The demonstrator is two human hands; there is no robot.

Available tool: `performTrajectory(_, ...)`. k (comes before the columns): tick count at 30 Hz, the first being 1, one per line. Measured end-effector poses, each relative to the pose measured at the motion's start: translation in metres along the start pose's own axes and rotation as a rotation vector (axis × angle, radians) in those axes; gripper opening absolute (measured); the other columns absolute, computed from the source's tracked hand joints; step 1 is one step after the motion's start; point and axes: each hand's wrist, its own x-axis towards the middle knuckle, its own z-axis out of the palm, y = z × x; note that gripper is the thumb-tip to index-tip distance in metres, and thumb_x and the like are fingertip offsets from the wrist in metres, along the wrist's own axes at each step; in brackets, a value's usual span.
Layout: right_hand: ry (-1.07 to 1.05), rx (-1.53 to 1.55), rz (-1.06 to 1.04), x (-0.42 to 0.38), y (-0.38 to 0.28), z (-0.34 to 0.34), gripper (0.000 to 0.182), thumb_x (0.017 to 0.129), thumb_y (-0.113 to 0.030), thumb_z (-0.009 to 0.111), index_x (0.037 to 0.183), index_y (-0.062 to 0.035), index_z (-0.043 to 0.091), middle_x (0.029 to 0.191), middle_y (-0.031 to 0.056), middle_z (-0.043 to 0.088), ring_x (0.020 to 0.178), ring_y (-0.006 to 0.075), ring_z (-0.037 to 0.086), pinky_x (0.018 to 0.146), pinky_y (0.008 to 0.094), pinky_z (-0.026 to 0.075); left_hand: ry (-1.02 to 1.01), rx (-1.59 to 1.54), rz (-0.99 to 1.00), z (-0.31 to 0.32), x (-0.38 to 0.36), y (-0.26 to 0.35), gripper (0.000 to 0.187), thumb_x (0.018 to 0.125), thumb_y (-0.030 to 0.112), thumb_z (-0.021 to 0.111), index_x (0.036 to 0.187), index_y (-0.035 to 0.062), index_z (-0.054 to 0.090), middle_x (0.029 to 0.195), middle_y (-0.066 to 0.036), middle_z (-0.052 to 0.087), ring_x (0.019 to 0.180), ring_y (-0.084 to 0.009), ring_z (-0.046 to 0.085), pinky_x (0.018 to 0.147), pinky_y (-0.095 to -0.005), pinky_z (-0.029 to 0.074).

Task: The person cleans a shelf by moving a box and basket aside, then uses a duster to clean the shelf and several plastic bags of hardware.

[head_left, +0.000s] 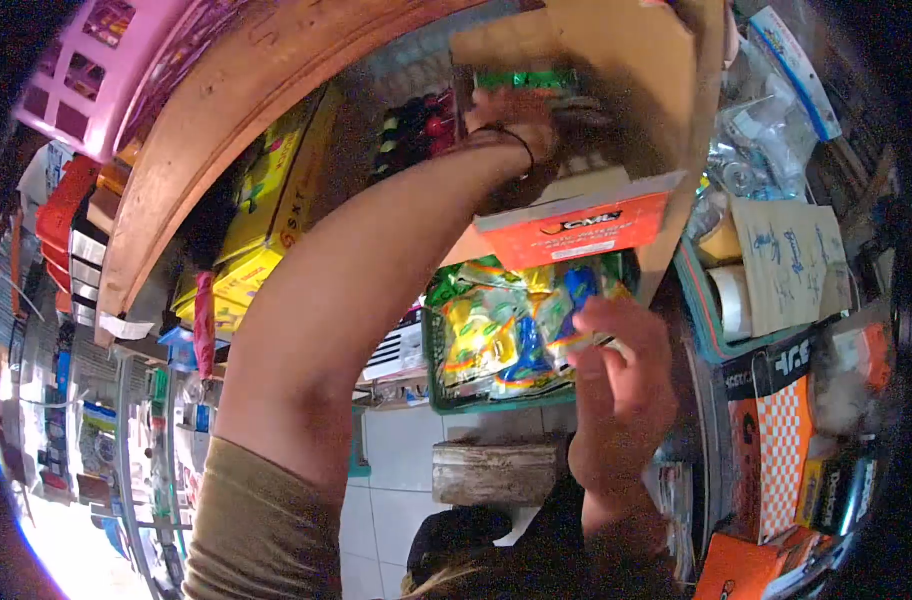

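Observation:
My left hand (516,115) reaches into a large cardboard box (626,60), beside a smaller item with a green strip (526,78). Its fingers are blurred and partly hidden. An orange-red carton with a label (581,228) is at the box's front, below my left wrist. My right hand (624,375) is raised with fingers curled, near the right side of a green basket (486,404). Packets in clear plastic with yellow and blue contents (496,335) fill the basket. What the right hand holds, if anything, cannot be made out.
A wooden beam (191,130) curves along the upper left, with yellow boxes (276,210) beneath it. A pink crate (86,70) is at the top left. On the right sit a teal bin (711,340) and orange boxes (781,440). A wooden block (496,473) lies low.

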Motion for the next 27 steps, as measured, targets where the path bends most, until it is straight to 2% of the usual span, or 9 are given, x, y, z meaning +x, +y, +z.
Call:
performTrajectory(10,-0.1,-0.367,0.124,-0.029,0.029,-0.025,0.017,0.072,-0.006,0.057,0.089,-0.0079,0.056,0.088,0.0097,0.055,0.078,0.0236,0.053,0.056,0.0283,0.044,0.175,-0.403,0.589,-0.041,-0.002,-0.055,0.035,0.069,0.042,0.055,0.077,0.0079,0.058,0.064,-0.006,0.058,0.048,-0.0177,0.054,0.062,-0.0289,0.048)
performTrajectory(13,-0.202,-0.685,0.034,-0.016,0.045,-0.021,0.03,0.068,-0.011,0.064,0.096,-0.0093,0.055,0.098,0.008,0.051,0.092,0.0236,0.049,0.071,0.0356,0.043,0.103,-0.154,-0.016,-0.149,-0.065,-0.064,0.034,0.076,0.031,0.05,0.081,-0.0015,0.058,0.07,-0.016,0.058,0.07,-0.0311,0.054,0.072,-0.0384,0.043)
performTrajectory(14,-0.285,-0.91,-0.079,-0.014,0.043,-0.019,0.037,0.064,-0.012,0.067,0.099,-0.0104,0.055,0.102,0.0065,0.049,0.1,0.0223,0.046,0.078,0.0369,0.042,0.274,-0.556,-0.123,-0.175,-0.091,-0.051,0.02,0.076,0.019,0.053,0.08,0.0007,0.057,0.071,-0.015,0.056,0.072,-0.0318,0.053,0.071,-0.0385,0.042)
performTrajectory(15,-0.29,-0.916,-0.084,-0.014,0.045,-0.017,0.037,0.064,-0.012,0.067,0.099,-0.0104,0.055,0.102,0.0065,0.049,0.1,0.0223,0.046,0.078,0.0369,0.042,0.412,-0.595,-0.179,-0.187,-0.122,-0.042,0.013,0.076,0.008,0.056,0.087,0.0007,0.057,0.081,-0.013,0.057,0.072,-0.0246,0.055,0.068,-0.0323,0.044)
performTrajectory(17,-0.449,-1.179,-0.239,-0.012,0.053,-0.015,0.046,0.06,-0.014,0.067,0.104,-0.0114,0.053,0.107,0.005,0.046,0.108,0.0237,0.04,0.086,0.0403,0.036,0.276,-0.669,-0.246,-0.202,-0.183,-0.028,0.017,0.07,0.002,0.055,0.086,-0.0001,0.052,0.084,-0.015,0.054,0.08,-0.0308,0.05,0.071,-0.0375,0.039)
performTrajectory(21,-0.448,-1.077,-0.318,-0.013,0.088,-0.022,0.037,0.062,-0.012,0.06,0.099,-0.0145,0.056,0.105,0.0074,0.05,0.107,0.0261,0.041,0.088,0.0451,0.032,-0.094,-0.845,-0.447,-0.181,-0.28,-0.012,0.025,0.074,0.008,0.058,0.097,0.0004,0.053,0.091,-0.017,0.054,0.083,-0.0303,0.052,0.076,-0.0366,0.04)
performTrajectory(23,-0.258,-0.892,-0.391,-0.018,0.079,-0.024,0.03,0.063,-0.006,0.059,0.093,-0.0043,0.056,0.098,0.0118,0.053,0.095,0.0301,0.05,0.084,0.0404,0.038,-0.199,-1.177,-0.667,-0.177,-0.304,0.0,0.029,0.076,0.013,0.059,0.102,0.0028,0.051,0.097,-0.014,0.054,0.086,-0.0261,0.053,0.078,-0.0365,0.04)
performTrajectory(26,-0.029,-0.726,-0.382,-0.041,0.069,-0.02,0.025,0.064,-0.001,0.054,0.089,-0.0014,0.057,0.093,0.0159,0.055,0.088,0.0342,0.053,0.08,0.0421,0.041,-0.362,-1.708,-1.019,-0.162,-0.307,0.019,0.036,0.081,0.027,0.054,0.108,0.0049,0.047,0.104,-0.011,0.053,0.089,-0.023,0.053,0.079,-0.0356,0.041)
performTrajectory(27,-0.02,-0.717,-0.383,-0.055,0.065,-0.019,0.027,0.063,-0.001,0.053,0.09,-0.003,0.057,0.094,0.0149,0.055,0.09,0.0335,0.053,0.079,0.0401,0.041,-0.389,-2.108,-1.161,-0.155,-0.306,0.025,0.039,0.083,0.034,0.048,0.111,0.0069,0.046,0.105,-0.009,0.053,0.093,-0.0227,0.052,0.082,-0.035,0.041)
